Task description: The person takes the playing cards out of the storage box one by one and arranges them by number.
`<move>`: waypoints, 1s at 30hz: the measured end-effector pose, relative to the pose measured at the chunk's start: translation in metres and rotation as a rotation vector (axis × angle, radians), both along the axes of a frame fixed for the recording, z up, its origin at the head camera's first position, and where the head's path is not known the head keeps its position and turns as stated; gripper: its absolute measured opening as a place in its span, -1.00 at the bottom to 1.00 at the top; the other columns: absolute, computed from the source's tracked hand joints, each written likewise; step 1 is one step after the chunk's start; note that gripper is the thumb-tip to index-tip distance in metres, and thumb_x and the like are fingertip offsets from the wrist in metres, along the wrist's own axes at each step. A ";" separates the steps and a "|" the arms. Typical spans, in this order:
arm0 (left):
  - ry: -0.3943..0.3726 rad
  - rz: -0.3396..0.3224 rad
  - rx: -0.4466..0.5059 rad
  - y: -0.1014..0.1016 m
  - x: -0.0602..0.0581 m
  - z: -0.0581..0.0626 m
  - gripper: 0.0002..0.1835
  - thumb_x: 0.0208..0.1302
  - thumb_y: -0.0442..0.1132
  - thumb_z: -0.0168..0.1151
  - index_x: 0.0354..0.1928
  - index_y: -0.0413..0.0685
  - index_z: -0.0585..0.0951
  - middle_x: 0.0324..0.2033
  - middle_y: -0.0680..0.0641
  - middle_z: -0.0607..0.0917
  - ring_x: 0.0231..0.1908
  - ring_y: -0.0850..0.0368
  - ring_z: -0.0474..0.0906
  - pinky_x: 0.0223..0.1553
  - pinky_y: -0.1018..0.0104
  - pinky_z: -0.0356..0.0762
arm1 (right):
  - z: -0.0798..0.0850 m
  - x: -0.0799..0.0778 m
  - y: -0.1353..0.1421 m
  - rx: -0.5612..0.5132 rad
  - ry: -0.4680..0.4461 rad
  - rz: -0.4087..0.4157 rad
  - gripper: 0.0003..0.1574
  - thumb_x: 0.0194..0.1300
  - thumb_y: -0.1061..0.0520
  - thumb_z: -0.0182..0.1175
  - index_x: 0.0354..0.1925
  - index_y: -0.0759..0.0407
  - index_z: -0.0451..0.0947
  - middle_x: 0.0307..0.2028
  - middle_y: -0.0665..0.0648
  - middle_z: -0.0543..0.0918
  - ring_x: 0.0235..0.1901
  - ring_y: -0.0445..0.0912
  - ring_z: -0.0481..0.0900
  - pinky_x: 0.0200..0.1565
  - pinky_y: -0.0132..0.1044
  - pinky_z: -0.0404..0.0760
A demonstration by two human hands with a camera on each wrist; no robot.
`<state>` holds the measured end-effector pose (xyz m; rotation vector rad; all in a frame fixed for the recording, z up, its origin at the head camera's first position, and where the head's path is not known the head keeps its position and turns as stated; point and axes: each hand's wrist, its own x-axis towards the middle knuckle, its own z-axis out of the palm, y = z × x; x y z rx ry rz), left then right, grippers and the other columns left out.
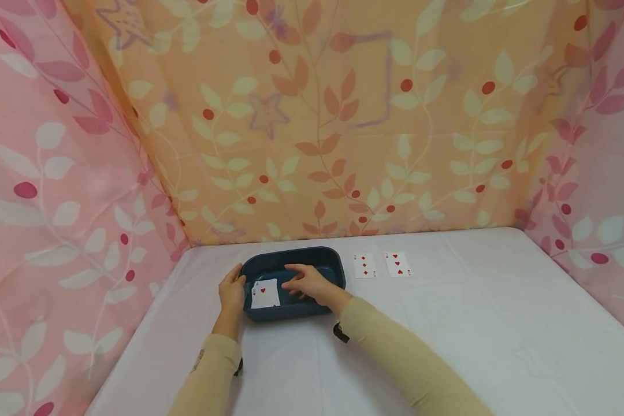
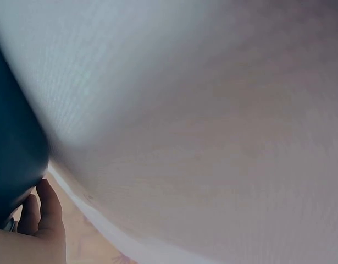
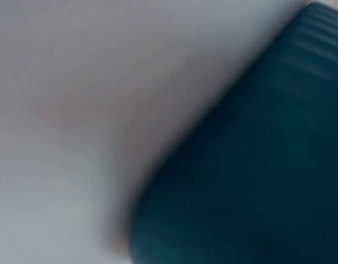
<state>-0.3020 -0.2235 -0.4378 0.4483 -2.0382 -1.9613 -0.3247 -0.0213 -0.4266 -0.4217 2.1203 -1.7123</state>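
A dark blue rectangular bin (image 1: pixel 291 315) sits on the white table, its wall (image 2: pixel 15 132) also large in the left wrist view and its side (image 3: pixel 240 181) in the right wrist view. My left hand (image 1: pixel 232 296) grips the bin's left edge; its fingers (image 2: pixel 50 206) lie along the outer wall. Inside the bin, toward the left, lie playing cards (image 1: pixel 266 293), a red heart on the top one. Over the bin's middle and right part, my right hand (image 1: pixel 312 283) hovers with loosely bent fingers and no card visible in it.
Right of the bin, a three of diamonds (image 1: pixel 364 266) and a three of hearts (image 1: pixel 397 264) lie face up on the white tablecloth (image 1: pixel 447 323). Patterned fabric walls (image 1: pixel 343 144) stand at the back and both sides.
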 end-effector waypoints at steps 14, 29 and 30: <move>-0.021 0.016 -0.012 0.002 -0.003 -0.001 -0.52 0.46 -0.46 -0.16 0.39 -0.29 0.29 0.40 -0.26 0.26 0.41 -0.15 0.11 0.40 0.05 0.04 | -0.024 -0.027 -0.043 0.634 0.398 0.263 -0.06 0.14 0.04 0.43 0.41 0.11 0.27 0.31 0.19 0.43 0.25 0.01 0.39 0.27 -0.18 0.35; 0.031 0.058 -0.026 0.001 -0.007 -0.008 -0.54 0.42 -0.45 -0.05 0.34 -0.26 0.38 0.35 -0.24 0.35 0.39 -0.08 0.17 0.38 0.17 0.11 | -0.020 -0.023 -0.048 0.710 0.352 0.193 -0.36 0.03 0.11 0.50 0.01 0.17 0.39 -0.08 0.18 0.61 -0.18 -0.04 0.52 -0.02 -0.22 0.49; 0.026 0.062 -0.030 0.001 -0.007 -0.008 -0.54 0.42 -0.45 -0.06 0.35 -0.26 0.38 0.35 -0.25 0.34 0.39 -0.09 0.18 0.38 0.16 0.11 | -0.019 -0.023 -0.048 0.697 0.339 0.187 -0.35 0.03 0.11 0.50 0.00 0.17 0.37 -0.10 0.18 0.61 -0.19 -0.04 0.52 -0.02 -0.22 0.49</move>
